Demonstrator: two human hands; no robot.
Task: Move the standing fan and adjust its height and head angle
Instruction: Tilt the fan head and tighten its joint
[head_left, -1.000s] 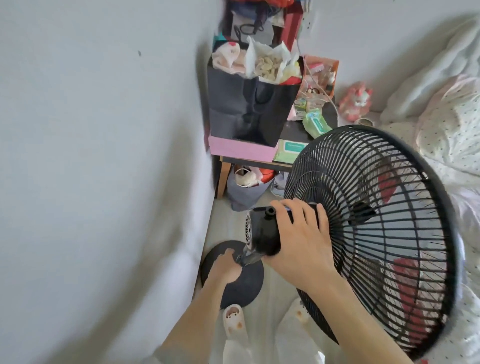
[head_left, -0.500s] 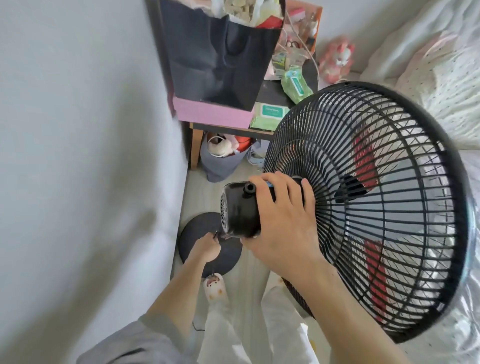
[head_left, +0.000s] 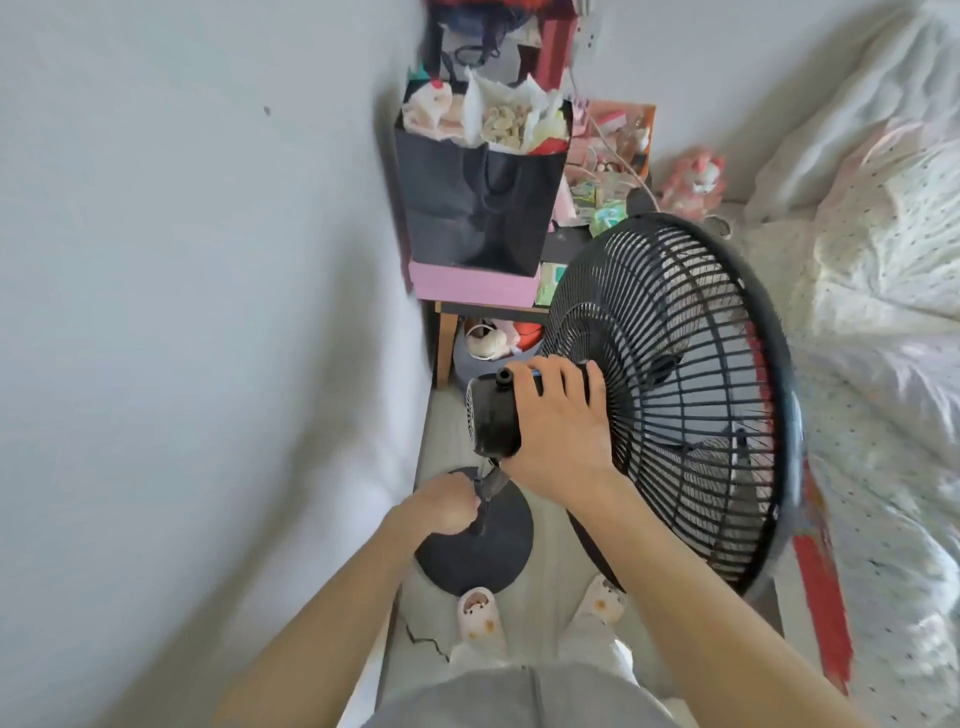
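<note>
A black standing fan fills the middle of the view. Its round wire cage (head_left: 691, 395) with red blades faces right toward the bed. My right hand (head_left: 558, 421) is closed over the black motor housing (head_left: 491, 413) behind the cage. Below it, my left hand (head_left: 447, 501) grips the fan's pole (head_left: 485, 491) at a collar, just above the round black base (head_left: 478, 551) on the floor. Most of the pole is hidden by my hands.
A white wall runs close along the left. A small table (head_left: 493, 309) at the back holds a black bag (head_left: 478, 202), a pink box and clutter. A bed with dotted bedding (head_left: 872, 322) lies right. My slippered feet (head_left: 478, 616) stand by the base.
The camera tilted down and then back up, so the view shifted. Both hands kept their hold on the motor housing and the pole; the cage now looks turned more edge-on.
</note>
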